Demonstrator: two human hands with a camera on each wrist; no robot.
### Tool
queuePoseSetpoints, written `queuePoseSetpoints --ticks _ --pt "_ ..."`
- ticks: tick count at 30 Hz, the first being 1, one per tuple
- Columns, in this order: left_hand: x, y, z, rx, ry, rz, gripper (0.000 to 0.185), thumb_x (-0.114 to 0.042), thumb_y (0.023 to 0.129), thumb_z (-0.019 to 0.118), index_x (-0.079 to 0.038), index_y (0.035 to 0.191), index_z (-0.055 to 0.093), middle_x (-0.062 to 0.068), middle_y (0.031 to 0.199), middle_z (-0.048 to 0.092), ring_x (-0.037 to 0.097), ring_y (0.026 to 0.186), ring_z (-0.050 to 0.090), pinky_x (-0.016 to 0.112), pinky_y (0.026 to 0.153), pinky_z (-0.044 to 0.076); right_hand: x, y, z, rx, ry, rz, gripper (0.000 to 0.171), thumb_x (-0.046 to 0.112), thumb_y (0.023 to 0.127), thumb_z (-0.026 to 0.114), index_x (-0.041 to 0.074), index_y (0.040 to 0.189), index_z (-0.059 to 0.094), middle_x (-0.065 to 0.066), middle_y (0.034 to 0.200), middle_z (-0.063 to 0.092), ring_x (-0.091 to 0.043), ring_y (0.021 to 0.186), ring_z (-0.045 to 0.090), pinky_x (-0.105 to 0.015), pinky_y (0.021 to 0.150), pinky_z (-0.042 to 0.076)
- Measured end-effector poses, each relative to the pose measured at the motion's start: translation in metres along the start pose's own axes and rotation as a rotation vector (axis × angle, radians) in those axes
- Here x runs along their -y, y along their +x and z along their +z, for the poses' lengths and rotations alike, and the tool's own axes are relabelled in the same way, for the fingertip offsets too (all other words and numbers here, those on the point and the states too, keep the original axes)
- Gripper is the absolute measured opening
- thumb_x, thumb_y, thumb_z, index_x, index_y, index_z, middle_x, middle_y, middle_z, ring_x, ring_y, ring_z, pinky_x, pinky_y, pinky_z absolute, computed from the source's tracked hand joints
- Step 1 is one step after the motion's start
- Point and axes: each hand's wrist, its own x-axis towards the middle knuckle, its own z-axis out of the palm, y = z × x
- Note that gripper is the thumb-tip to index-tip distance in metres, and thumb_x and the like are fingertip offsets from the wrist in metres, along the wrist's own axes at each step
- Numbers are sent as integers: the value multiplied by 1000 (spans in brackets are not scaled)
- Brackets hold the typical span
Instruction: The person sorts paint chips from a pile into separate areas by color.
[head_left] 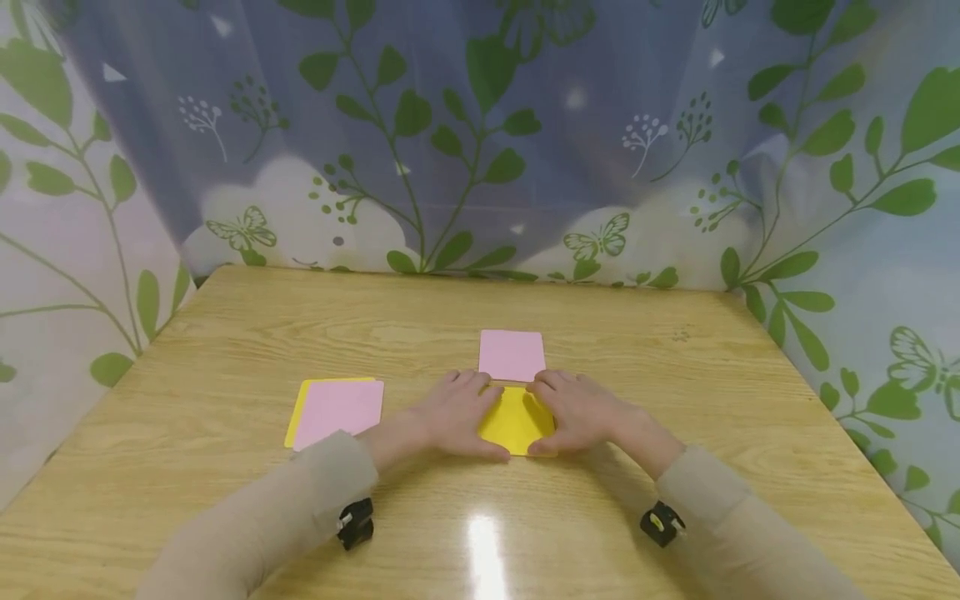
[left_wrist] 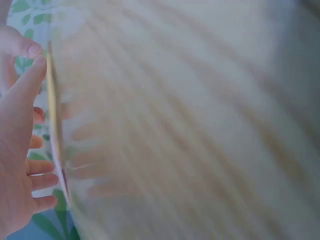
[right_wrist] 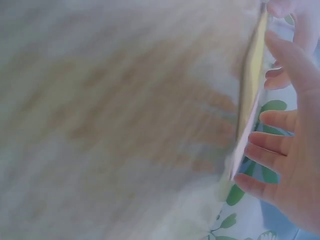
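Observation:
A yellow paper square point(head_left: 517, 421) lies on the wooden table in front of the person, slightly bowed at its sides. At its left edge is the left hand point(head_left: 459, 417), thumb by the near corner and fingertips by the far one. The right hand point(head_left: 581, 410) mirrors this at the right edge. Both wrist views show loosely extended, spread fingers, with the thumbs point(left_wrist: 31, 75) point(right_wrist: 287, 52) beside the thin yellow sheet seen edge-on. Directly beyond the yellow square lies a pink paper square point(head_left: 512, 356), close to the fingertips.
To the left, another pink square point(head_left: 341, 408) overlaps a yellow one point(head_left: 296, 417), partly behind the left sleeve point(head_left: 300, 492). A leaf-patterned curtain point(head_left: 450, 167) hangs along the back and sides of the table point(head_left: 225, 333). Light glares off the near tabletop.

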Motion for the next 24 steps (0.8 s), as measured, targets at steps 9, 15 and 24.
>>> queuePoseSetpoints --ticks 9,15,24 --pt "38 -35 -17 -166 15 -6 76 -62 82 54 -2 127 48 11 126 52 29 118 44 47 100 32 20 27 -16 -150 -37 -67 64 45 83 63 1 127 48 -11 124 51 -27 115 47 -43 92 43" --pt "66 -72 -22 -255 21 -21 64 -52 79 64 -2 118 54 10 115 58 29 111 50 48 95 37 44 54 -26 -186 -100 -93 60 44 84 63 3 126 50 -9 122 52 -25 112 48 -39 83 46" --pt "97 -122 -22 -224 45 -89 71 -52 74 68 0 120 55 13 117 58 32 112 50 49 95 36 84 93 -34 -148 -92 -102 64 45 84 64 5 131 47 -8 128 49 -25 120 44 -41 92 42"
